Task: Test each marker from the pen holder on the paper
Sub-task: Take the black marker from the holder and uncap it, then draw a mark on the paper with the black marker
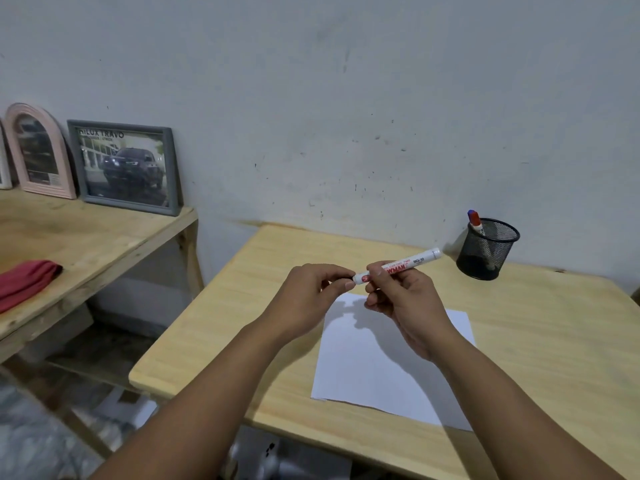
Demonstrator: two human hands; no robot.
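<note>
A white marker (412, 262) with red lettering is held level above the table, pointing up and to the right. My right hand (401, 299) grips its barrel near the middle. My left hand (313, 296) pinches the marker's left end, where the cap sits hidden under the fingers. Below both hands lies a blank white sheet of paper (381, 368) on the light wooden table (221, 327). A black mesh pen holder (486, 249) stands at the table's back right, with one marker with a blue cap (475, 220) sticking out of it.
A wooden shelf (86, 237) stands to the left, carrying a folded red cloth (24, 282), a grey picture frame (126, 168) and a pink arched frame (38, 150). A plain wall rises behind the table.
</note>
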